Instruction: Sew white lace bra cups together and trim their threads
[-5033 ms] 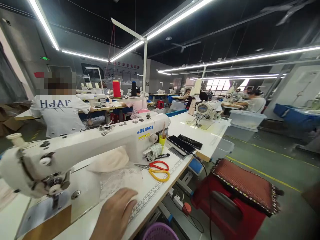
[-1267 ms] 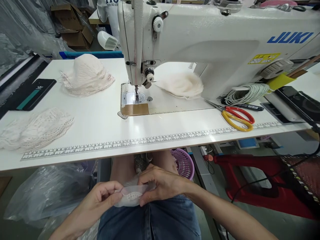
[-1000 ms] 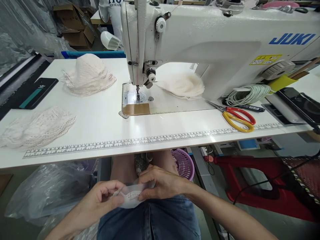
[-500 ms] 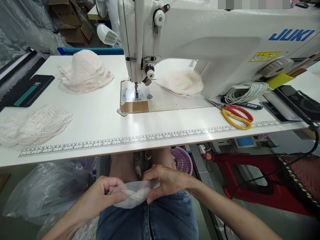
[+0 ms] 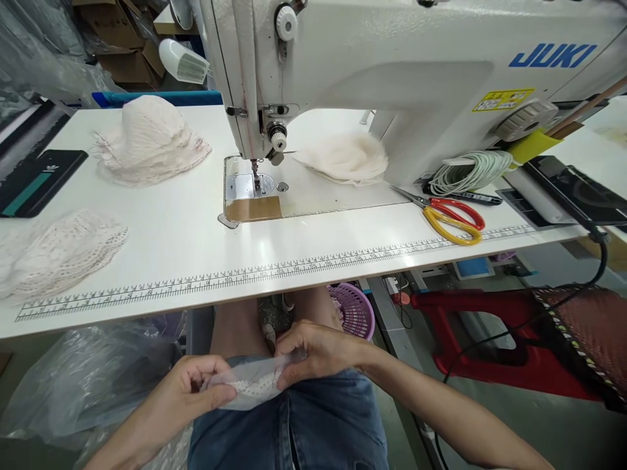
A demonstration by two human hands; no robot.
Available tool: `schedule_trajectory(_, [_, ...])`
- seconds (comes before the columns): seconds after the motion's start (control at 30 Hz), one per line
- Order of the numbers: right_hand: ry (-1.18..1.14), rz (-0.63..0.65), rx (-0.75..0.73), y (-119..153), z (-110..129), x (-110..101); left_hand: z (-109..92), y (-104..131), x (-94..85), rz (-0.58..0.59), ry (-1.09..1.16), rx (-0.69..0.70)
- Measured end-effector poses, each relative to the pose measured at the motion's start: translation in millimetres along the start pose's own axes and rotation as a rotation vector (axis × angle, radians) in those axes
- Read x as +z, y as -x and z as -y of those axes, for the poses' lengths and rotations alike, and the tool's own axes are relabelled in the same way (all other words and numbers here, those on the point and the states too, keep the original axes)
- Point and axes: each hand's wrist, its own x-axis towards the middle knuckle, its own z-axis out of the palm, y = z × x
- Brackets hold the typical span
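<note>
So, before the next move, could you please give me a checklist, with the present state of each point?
1. Left hand gripping the sheer fabric: ok, it pinches one end.
2. Right hand gripping it too: ok, it pinches the other end.
3. Sheer fabric on the table: not ok, it is held above the lap.
4. Cream fabric apart from the presser foot: ok.
5. Scissors laid down: ok, on the table.
6. Needle threaded: cannot tell, too small.
</note>
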Motion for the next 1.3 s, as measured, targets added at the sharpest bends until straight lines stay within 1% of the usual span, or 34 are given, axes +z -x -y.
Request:
schedule_trajectory(0.2, [-0.234, 0.039, 0.070, 1, -4, -4, 8, -2, -3.4, 0.035, -0.016, 0.050])
schedule_trajectory(0.3, [-0.267, 0.025, 0.115, 2, -7, -7, 9, -3, -3.7, 0.016, -0.003, 0.056])
schedule_trajectory(0.4, [-0.255, 0.012, 0.124, 3, -8, -8, 8, -2, -2.9, 0.000, -0.006, 0.036])
schedule_trajectory(0.57, [-0.210, 0.047, 0.114, 1, -3, -6, 1, -1, 0.2, 0.023, 0.002, 0.005])
schedule_trajectory(0.73, [-0.028, 0.060, 0.065, -5, 3, -2, -4, -3, 3.6, 0.022, 0.017, -0.024])
schedule_trajectory(0.83, [0.109, 0.031, 0.039, -7, 4, -2, -3, -3, 3.7, 0.004, 0.025, -0.029])
schedule_trajectory(0.9, [0.144, 0.018, 0.018, -6, 4, -3, 0, -2, 2.5, -0.015, 0.005, -0.019])
schedule_trajectory(1.0, [0.087, 0.044, 0.008, -5, 3, -3, 6, -1, -1.0, -0.012, -0.048, 0.012])
schedule_trajectory(1.1, [-0.007, 0.095, 0.017, -6, 1, -4, 11, 0, -4.5, 0.036, -0.092, 0.040])
schedule_trajectory(1.3, [-0.076, 0.133, 0.065, -2, -2, -7, 9, 2, -3.2, 0.102, -0.120, 0.092])
